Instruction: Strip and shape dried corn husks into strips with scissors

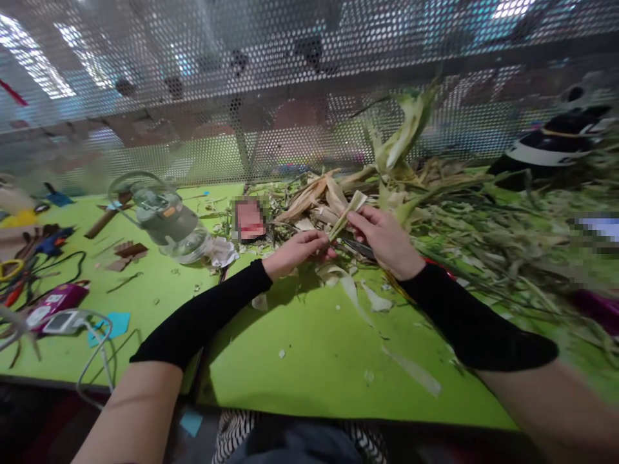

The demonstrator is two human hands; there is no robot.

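A narrow folded strip of pale green corn husk [344,217] stretches between my two hands over the green table. My right hand [387,240] pinches its upper part between thumb and fingers. At its lower end, the fingertips of my left hand [300,251] close on the strip. Under my right hand lie the dark blades of what looks like scissors [360,249], partly hidden. Just behind my hands is a heap of dried corn husks [333,193], with a larger green husk [403,132] standing up from it. Loose husk pieces [374,298] lie in front.
A clear jug [167,216] with a handle stands left of my hands, beside crumpled white paper [222,251]. Cables and a purple device [58,303] are at far left. Shredded husk [512,238] covers the right side. A perforated metal screen [271,84] rises behind the table.
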